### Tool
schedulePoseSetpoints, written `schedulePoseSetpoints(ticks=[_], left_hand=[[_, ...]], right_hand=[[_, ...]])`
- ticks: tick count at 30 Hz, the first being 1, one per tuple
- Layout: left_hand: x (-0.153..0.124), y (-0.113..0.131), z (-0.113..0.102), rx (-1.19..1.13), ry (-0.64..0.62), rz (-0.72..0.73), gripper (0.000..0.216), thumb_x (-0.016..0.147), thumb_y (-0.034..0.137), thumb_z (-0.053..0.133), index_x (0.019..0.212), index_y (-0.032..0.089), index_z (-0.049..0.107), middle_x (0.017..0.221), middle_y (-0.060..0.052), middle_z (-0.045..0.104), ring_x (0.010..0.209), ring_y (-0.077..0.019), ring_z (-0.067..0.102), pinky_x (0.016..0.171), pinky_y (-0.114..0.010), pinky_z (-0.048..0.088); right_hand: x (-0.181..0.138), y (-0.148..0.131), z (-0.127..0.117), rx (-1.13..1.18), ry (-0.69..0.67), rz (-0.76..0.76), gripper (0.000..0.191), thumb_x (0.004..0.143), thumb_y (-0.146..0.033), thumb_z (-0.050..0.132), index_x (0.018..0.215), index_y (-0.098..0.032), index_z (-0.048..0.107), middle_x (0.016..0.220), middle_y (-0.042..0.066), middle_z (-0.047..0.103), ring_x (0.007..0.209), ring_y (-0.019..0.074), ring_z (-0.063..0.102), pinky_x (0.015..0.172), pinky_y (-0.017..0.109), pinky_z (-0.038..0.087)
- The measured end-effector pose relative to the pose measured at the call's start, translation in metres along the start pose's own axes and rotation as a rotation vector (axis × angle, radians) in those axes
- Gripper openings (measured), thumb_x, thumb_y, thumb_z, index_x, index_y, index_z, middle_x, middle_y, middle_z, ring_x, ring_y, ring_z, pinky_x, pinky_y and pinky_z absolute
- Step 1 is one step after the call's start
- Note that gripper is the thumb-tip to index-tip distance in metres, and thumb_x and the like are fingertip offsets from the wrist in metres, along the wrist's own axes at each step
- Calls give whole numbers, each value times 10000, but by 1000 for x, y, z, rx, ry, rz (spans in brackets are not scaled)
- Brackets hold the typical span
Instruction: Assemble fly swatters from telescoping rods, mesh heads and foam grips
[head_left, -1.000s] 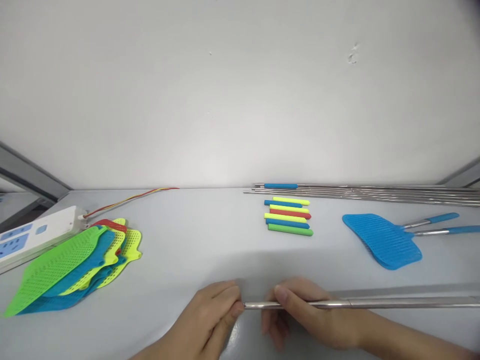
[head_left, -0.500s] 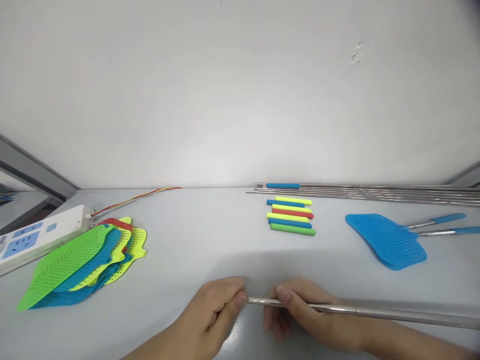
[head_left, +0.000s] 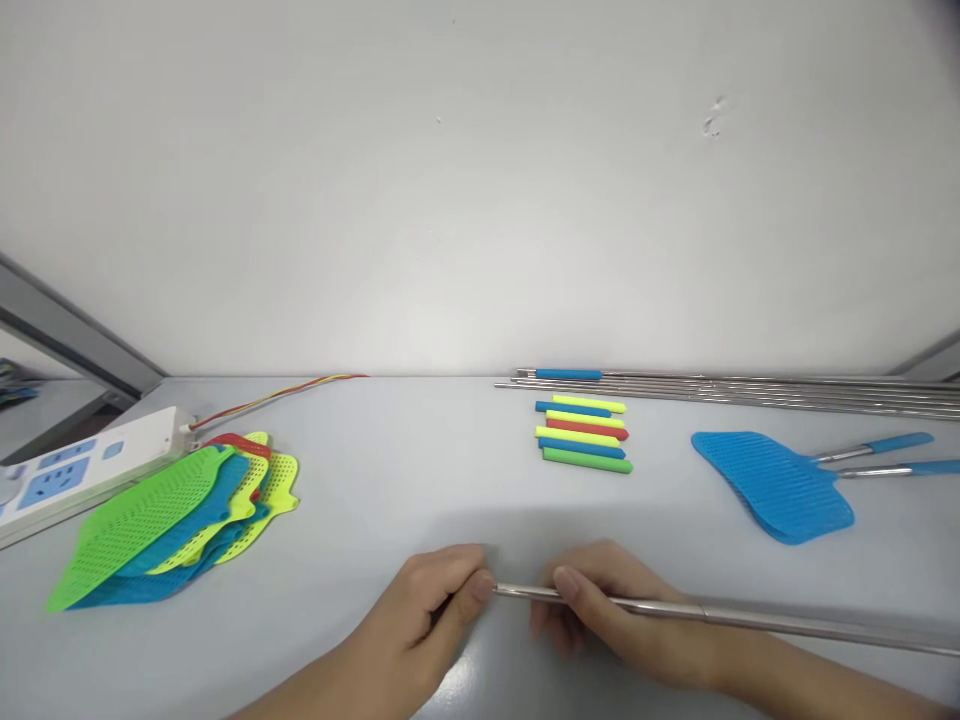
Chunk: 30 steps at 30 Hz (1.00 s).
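A telescopic metal rod (head_left: 780, 624) runs from the middle of the desk out past the right edge of view. My left hand (head_left: 431, 620) pinches its thin left tip between thumb and bent fingers. A little to the right, my right hand (head_left: 615, 610) is closed round the thin section, thumb on top, with the rod lying along the wrist and forearm. Beyond the hands lies a row of coloured handle sleeves (head_left: 585, 437), yellow, blue, red and green, side by side. Two blue fly swatters (head_left: 780, 485) with short metal shafts and blue grips rest at the right.
Several metal rods (head_left: 750, 390) lie along the wall, one with a blue sleeve (head_left: 568, 374). At the left, loose fly swatter heads (head_left: 150, 510) are piled against a white power strip (head_left: 142, 437) with a red-yellow cable (head_left: 277, 393). A grey frame bar (head_left: 82, 330) stands behind.
The view has shifted slightly. Both hands and the rod appear a little higher in the picture, with the same hold on the rod.
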<state>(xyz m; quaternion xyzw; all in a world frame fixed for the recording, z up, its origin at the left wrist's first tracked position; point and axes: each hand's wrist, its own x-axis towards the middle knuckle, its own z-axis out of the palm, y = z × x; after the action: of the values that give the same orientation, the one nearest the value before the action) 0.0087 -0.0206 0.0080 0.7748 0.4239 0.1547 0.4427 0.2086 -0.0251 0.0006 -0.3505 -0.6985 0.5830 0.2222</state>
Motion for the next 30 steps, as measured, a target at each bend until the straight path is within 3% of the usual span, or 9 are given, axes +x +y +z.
schedulePoseSetpoints(ticks=[10, 14, 18, 22, 25, 28, 30], left_hand=[[-2, 6, -7, -134, 7, -81, 326, 849, 356, 232, 620, 181, 385, 584, 35, 383, 574, -97, 354, 572, -212, 307], [-3, 2, -4, -331, 50, -91, 364, 823, 466, 176, 800, 198, 421, 577, 37, 360, 536, -104, 322, 533, -233, 283], [-5, -4, 1, -457, 75, -54, 372, 778, 517, 291, 990, 220, 368, 675, 24, 378, 568, -101, 333, 541, -232, 297], [-7, -5, -2, -315, -13, -117, 465, 770, 473, 372, 1173, 252, 299, 755, 4, 418, 687, -123, 402, 628, -246, 359], [-8, -2, -7, -163, -90, -151, 468, 791, 393, 385, 1235, 305, 267, 942, -18, 488, 829, -151, 449, 753, -286, 382], [-8, 3, -11, -71, -115, -64, 438, 802, 332, 390, 1230, 348, 298, 1184, -1, 426, 1051, -188, 383, 896, -325, 322], [-7, 4, -12, -44, -130, 18, 431, 819, 286, 363, 1238, 356, 284, 1183, 14, 441, 1070, -171, 387, 922, -314, 310]], right_hand=[[1, 2, -1, -17, 21, 1, 448, 861, -377, 244, 748, -128, 599, 591, 10, 537, 538, 79, 471, 523, 177, 370], [1, 4, 0, 18, 25, -7, 472, 861, -389, 230, 733, -126, 601, 585, 12, 527, 539, 82, 467, 530, 184, 369], [-1, 6, 0, 61, 27, -17, 504, 864, -400, 193, 740, -122, 595, 584, 14, 515, 535, 83, 456, 529, 192, 367], [-1, 6, 0, 62, 18, -22, 509, 866, -396, 185, 722, -120, 587, 582, 15, 506, 542, 84, 458, 537, 195, 366], [-1, 4, 0, 42, 16, -26, 506, 867, -393, 182, 716, -121, 581, 596, 18, 513, 555, 86, 463, 547, 198, 365], [0, 4, -1, 16, 14, -42, 494, 864, -397, 189, 702, -120, 565, 604, 20, 512, 572, 92, 468, 563, 205, 370], [0, 4, -1, 0, 4, -61, 486, 860, -404, 193, 701, -121, 555, 611, 20, 511, 579, 94, 469, 574, 209, 372]])
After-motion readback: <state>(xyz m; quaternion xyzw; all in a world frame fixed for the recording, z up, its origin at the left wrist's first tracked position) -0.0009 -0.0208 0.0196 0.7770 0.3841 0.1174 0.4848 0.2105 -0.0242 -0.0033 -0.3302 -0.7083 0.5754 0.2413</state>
